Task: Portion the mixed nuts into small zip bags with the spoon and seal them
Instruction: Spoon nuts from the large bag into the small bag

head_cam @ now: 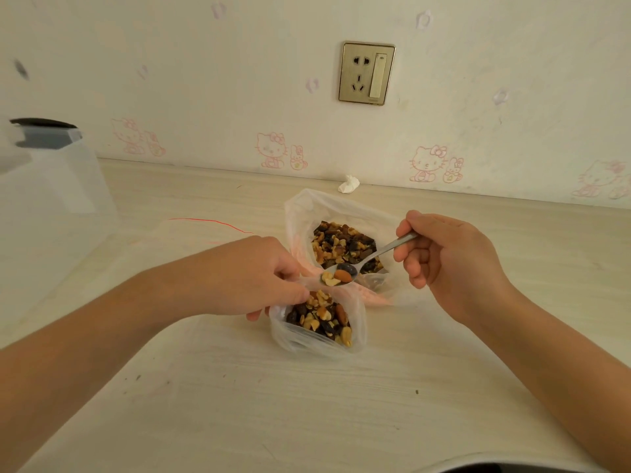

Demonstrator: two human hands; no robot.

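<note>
Closest to you, the pale wood-grain surface (307, 404) carries a few small dark specks, and both your bare forearms reach in over it from 7 and 5 o'clock.

Just past the middle of the view stands the small zip bag (290, 339), mouth open and well filled with mixed nuts (324, 317). Your left hand (269, 278) is at the bag's 10 o'clock corner, fingers curled, pinching its rim and holding the mouth open.

Your right hand (444, 264), at 2 o'clock from the small bag, is clenched around the handle of the metal spoon (371, 257). The spoon slants down toward 8 o'clock. Its bowl is loaded with an almond, pale walnut bits and one dark piece, and it hovers just above the far edge of the small bag's mouth.

Directly behind, at 12 o'clock and touching the small bag, sits the large clear bag (300, 213), open, with the rest of the nut mix (341, 245) inside.

At 10 o'clock a thin red zip strip (211, 221) lies flat; whatever it belongs to is too faint to make out. Far off at 9 o'clock stands a clear plastic container (51, 186) with a dark top.

At 12 o'clock, where the surface meets the wall, lies a crumpled white tissue (349, 184). Higher up, a brass-coloured socket plate (367, 73) is fixed to the wall (205, 80), which bears pink cartoon cats.
</note>
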